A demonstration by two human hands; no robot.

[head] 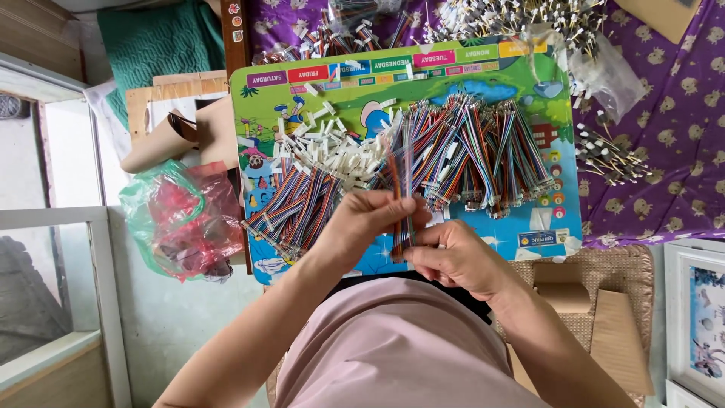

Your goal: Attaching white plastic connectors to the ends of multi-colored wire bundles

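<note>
A small bundle of multicoloured ribbon wires (402,198) stands upright between my two hands. My left hand (364,224) pinches it near its middle. My right hand (455,258) grips its lower end with the fingertips. Both hands hover over the near edge of a colourful cartoon board (513,72). Piles of the same striped wire bundles (483,155) lie on the board behind my hands, more wire bundles (296,208) lie to the left, and a heap of small white connectors (332,147) sits between them.
A crumpled green and red plastic bag (185,219) lies left of the board. Purple patterned cloth (672,128) covers the surface to the right, with small black-and-white parts (604,155) on it. Cardboard pieces (615,336) rest on a woven mat at lower right.
</note>
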